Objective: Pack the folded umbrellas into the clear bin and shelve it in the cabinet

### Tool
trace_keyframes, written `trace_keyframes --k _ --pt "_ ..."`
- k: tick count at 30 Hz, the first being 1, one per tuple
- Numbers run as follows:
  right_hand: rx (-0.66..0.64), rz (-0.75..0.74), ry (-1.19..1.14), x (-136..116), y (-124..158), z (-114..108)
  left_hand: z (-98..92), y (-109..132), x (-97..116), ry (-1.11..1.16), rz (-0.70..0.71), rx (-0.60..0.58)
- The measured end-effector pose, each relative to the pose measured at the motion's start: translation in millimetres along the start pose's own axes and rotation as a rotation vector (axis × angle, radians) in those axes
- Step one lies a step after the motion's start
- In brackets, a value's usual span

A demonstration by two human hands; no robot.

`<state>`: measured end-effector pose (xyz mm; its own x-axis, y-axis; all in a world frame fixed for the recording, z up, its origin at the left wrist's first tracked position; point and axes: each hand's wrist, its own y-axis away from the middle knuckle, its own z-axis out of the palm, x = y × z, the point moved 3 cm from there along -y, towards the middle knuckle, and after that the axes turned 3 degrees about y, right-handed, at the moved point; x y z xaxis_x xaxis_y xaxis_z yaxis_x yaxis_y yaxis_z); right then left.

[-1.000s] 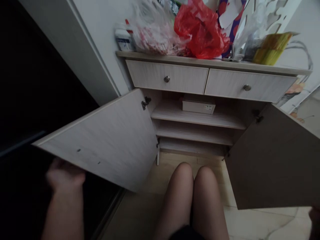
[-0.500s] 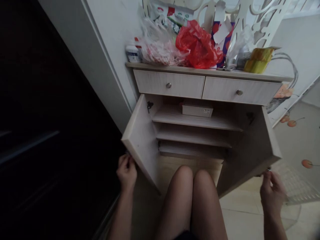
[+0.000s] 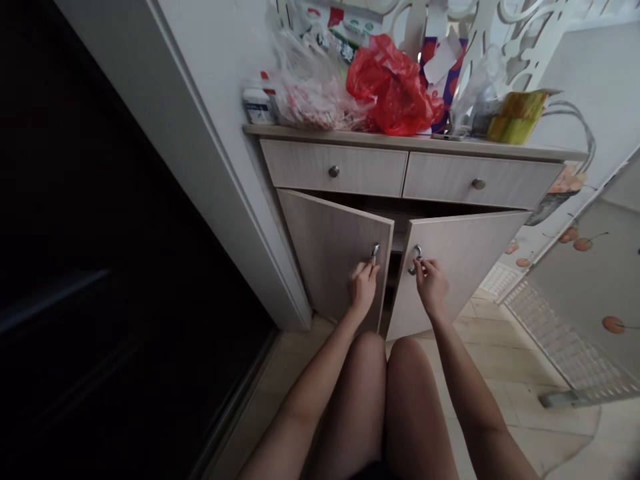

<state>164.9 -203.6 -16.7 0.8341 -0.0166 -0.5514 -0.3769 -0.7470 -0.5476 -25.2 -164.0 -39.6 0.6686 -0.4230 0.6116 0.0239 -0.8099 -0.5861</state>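
Note:
My left hand (image 3: 363, 288) pinches the metal handle (image 3: 375, 253) of the left cabinet door (image 3: 330, 257). My right hand (image 3: 430, 287) holds the ring-shaped metal handle (image 3: 415, 259) of the right cabinet door (image 3: 460, 267). Both pale wood-grain doors stand almost shut, with a narrow gap between them. They belong to a low cabinet (image 3: 334, 171) with several shelves behind them, now mostly hidden. Its two drawers sit above the doors, and both are closed.
On the cabinet top are a red plastic bag (image 3: 393, 87), a clear bag (image 3: 310, 93), a white bottle (image 3: 259, 107) and a yellow-green package (image 3: 517, 117). A dark door panel (image 3: 100, 200) fills the left. My knees (image 3: 385, 373) are directly below the doors, above a tiled floor (image 3: 490, 347).
Both doors have swung from wide open to almost shut, hiding the shelves and the box on them. My hands have moved inward onto the door handles.

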Motion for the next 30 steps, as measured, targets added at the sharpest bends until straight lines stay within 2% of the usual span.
trace_keyframes --k 5,12,17,26,30 --pt "-0.017 0.026 0.075 -14 -25 27 33.3 -29 10 -0.140 0.025 -0.004" --pt "-0.064 0.024 0.129 -18 -51 48 60.2 -55 7 -0.169 0.022 -0.004" --pt "-0.071 0.021 0.161 -21 -64 56 68.5 -66 5 -0.169 0.025 0.013" --pt "-0.111 0.041 0.177 -25 -79 62 77.3 -81 5 -0.193 -0.009 -0.077" --pt "-0.136 0.053 0.186 -25 -85 65 81.8 -85 2 -0.176 -0.006 -0.077"
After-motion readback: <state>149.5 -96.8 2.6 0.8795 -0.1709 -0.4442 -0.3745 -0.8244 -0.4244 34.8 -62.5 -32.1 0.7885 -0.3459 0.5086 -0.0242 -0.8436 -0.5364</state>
